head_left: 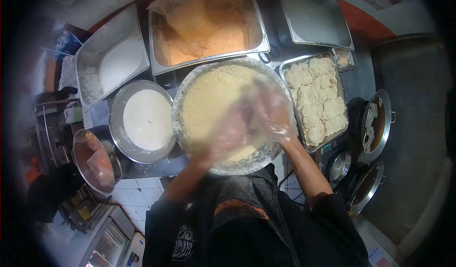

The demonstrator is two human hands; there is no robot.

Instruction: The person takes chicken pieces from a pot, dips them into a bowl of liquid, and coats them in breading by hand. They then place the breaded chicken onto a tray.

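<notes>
Both hands are over a large round metal bowl (178, 124) of pale yellow crumb or flour. My left hand (230, 131), smeared by motion, is over the middle of the bowl. Close beside it on the right is my right hand (273, 108), in a clear plastic glove and also blurred. The fingers of both hands are too smeared to read, and anything between them is hidden. Right of the bowl, a rectangular tray (340, 79) holds several coated pieces (313, 117). To the left stands a round bowl of white liquid (148, 119).
Behind are a tray of orange powder (211, 55) with a plastic bag (187, 17), a tray of white powder (121, 60) and a pan of whitish contents (316, 22). A bowl with a bag (100, 167) is at the lower left. Pans (377, 124) stand at the right.
</notes>
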